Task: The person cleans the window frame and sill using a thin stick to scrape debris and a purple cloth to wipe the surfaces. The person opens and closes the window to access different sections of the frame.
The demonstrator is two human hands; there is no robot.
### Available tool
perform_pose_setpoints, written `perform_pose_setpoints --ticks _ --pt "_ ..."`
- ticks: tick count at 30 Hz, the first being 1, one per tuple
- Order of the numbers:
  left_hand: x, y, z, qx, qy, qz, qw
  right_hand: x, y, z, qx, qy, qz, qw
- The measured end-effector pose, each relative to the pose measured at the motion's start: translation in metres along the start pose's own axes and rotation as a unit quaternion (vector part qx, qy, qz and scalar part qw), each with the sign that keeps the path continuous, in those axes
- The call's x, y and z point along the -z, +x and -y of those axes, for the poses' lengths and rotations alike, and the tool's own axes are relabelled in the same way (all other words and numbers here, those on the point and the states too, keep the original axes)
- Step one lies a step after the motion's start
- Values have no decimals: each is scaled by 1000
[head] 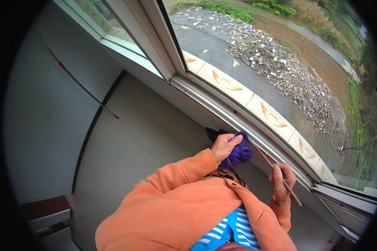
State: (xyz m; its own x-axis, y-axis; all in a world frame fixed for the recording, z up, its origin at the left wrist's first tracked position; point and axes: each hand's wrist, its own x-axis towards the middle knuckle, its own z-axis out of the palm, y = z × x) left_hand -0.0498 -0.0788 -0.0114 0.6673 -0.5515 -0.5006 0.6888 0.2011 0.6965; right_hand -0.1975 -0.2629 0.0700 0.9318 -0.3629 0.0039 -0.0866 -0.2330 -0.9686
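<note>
My left hand (225, 146) is closed on a bunched purple cloth (238, 154) just inside the window. To its right, my right hand (282, 180) grips a thin brownish stick (264, 155) that slants along the inner edge of the window track. The stick's upper end lies close to the cloth; its lower end sticks out below my right hand. Both hands are beside the white sliding-window track (220, 109), on the room side. Whether the stick's upper tip touches the cloth or the track cannot be told.
A window frame post (157, 40) rises at the upper left of the track. A thin rod with red parts (81, 86) leans at the left wall over the tiled floor (138, 125). A dark red-topped piece of furniture (45, 207) stands lower left. Outside lies a rubble heap (279, 66).
</note>
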Motion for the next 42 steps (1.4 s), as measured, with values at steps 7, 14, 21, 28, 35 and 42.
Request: perform_pose_setpoints --ticks 7,14,21,28,35,42 --pt "52 13 -46 -92 7 -59 994 -55 25 4 -4 -15 -8 1000" --pt "101 27 -69 -180 158 -124 963 -125 65 3 14 -32 18 999" --pt "170 47 -116 -247 234 -276 899 -200 118 16 123 -34 86 988" --pt "170 12 -135 -384 344 -463 721 -168 94 24 111 29 61 992" --pt "126 -40 -127 -346 200 -293 868 -133 88 21 36 109 81 990" --pt "92 -22 -95 -302 120 -137 936 -109 77 30 52 31 71 996"
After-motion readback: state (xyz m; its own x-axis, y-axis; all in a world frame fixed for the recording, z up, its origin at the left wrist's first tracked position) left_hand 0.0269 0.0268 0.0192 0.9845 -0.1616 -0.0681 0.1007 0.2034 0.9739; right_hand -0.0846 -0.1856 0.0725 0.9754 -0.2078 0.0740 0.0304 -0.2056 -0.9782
